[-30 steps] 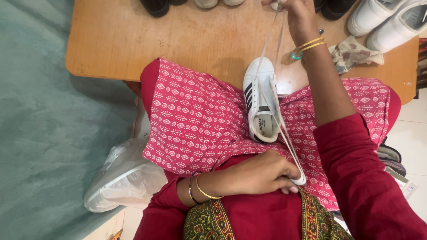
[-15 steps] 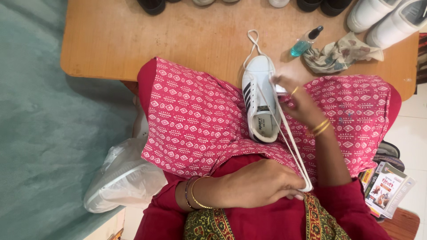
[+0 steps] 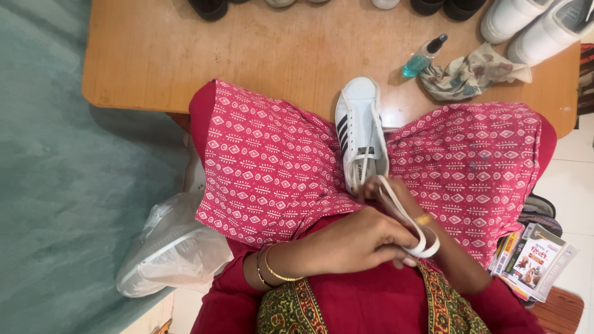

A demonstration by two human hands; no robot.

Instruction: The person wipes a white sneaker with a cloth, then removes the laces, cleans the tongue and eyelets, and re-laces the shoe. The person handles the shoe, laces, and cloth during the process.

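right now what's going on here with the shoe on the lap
A seated person has a white sneaker with black side stripes lying on their lap, toe toward the wooden table. The left hand pinches a loop of the flat white shoelace near the body, while the right hand sits at the shoe's opening where the lace runs in. A spray bottle and a crumpled cloth lie on the table.

Head camera looks straight down, close over the lap.

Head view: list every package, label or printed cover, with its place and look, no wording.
Booklets: stacked at lower right beside the knee, rectangular, white cover with coloured pictures.
Spray bottle: lying on the wooden table, clear with blue liquid, black cap.
Plastic bag: lower left, white, crumpled.
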